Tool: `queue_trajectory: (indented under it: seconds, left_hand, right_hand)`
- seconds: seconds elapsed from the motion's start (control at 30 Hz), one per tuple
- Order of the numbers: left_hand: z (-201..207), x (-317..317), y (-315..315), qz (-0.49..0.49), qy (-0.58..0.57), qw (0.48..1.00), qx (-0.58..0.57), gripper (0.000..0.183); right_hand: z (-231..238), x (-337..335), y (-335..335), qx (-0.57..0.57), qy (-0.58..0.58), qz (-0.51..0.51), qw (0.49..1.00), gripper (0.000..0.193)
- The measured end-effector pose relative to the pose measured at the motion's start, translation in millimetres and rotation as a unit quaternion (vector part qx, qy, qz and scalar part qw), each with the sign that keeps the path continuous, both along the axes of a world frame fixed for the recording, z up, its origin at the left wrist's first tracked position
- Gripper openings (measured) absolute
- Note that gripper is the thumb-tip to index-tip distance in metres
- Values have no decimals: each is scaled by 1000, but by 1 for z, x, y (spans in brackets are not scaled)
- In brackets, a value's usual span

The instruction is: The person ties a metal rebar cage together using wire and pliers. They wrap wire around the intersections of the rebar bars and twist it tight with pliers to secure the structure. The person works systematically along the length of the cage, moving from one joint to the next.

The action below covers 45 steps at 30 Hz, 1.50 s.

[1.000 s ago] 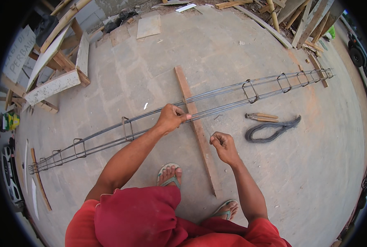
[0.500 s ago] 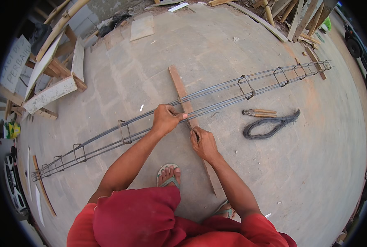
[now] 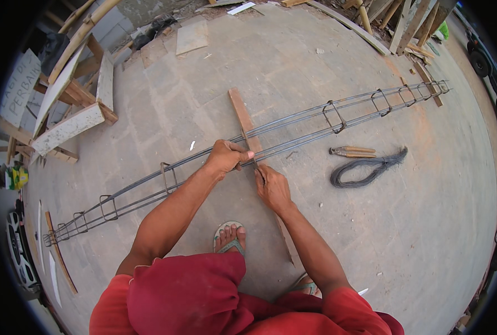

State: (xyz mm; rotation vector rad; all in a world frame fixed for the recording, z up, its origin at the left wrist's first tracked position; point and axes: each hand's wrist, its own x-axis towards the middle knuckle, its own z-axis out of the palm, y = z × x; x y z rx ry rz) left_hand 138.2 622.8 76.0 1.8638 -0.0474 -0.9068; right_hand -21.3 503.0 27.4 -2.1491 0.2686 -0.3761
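Observation:
A long, narrow rebar cage [image 3: 298, 143] of thin steel bars and square stirrups runs slantwise across the ground, from the lower left to the upper right. Its middle rests over a brown wooden plank [image 3: 239, 109]. There my left hand [image 3: 226, 156] grips the cage, its thumb pressed at the lower bars beside a stirrup. Just nearer to me, over the plank, my right hand [image 3: 273, 188] is closed in a pinch close to the same spot. A thin dark piece shows at its fingers, too small to name. The grip point is partly hidden by my fingers.
Pincers [image 3: 353, 152] and a looped bundle of dark tie wire [image 3: 365, 164] lie to the right of my hands. Wooden strips support both cage ends. A board-and-timber stand [image 3: 72, 129] is at the far left, with stacked timber [image 3: 410, 25] at the far right.
My right hand has shifted slightly up and left, closer to my left hand. The left hand keeps its hold on the cage with little movement.

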Motion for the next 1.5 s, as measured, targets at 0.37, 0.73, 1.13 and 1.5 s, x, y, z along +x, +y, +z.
queue_trajectory:
  seconds: [0.37,0.73,1.13,1.5]
  left_hand:
    - [10,-1,-13,46,-7,999,2,20]
    - [10,-13,-9,19,-110,993,37,20]
    - [9,-49,-8,10,-317,948,39,18]
    - [1,-70,-15,99,-365,925,20,11]
  right_hand:
    - [37,6,3,114,30,-15,993,17]
    - [75,80,-74,9,172,113,979,22]
    - [43,140,-102,56,264,242,932,31]
    - [71,80,-67,-291,33,109,950,15]
